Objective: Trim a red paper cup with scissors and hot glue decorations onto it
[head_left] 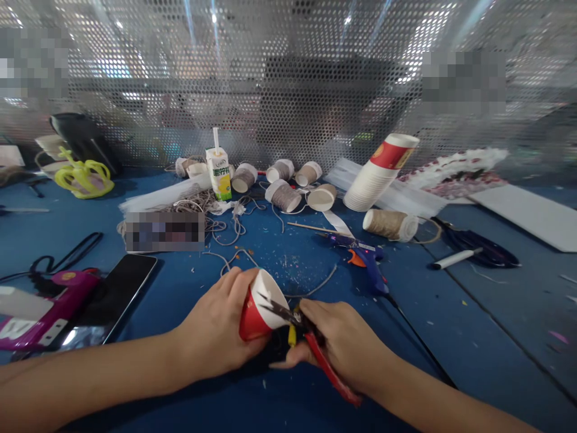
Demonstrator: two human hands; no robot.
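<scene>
My left hand (216,325) is wrapped round a red and white paper cup (256,316), tilted with its mouth toward the right. Red-handled scissors (322,361) are gripped in my right hand (342,337). Their dark blades are parted and reach the cup's mouth; whether they touch its wall I cannot tell. A small yellow piece (292,335) shows at the scissors' pivot. Beyond my hands, grey cord (322,284) curves over the blue table (270,403).
A purple glue gun (367,258) with its cable lies at right, before a leaning paper cup stack (372,180). Several cord-wrapped cups (283,195) and a drink carton (219,174) stand behind. At left are a phone (121,294) and a magenta glue gun (58,307).
</scene>
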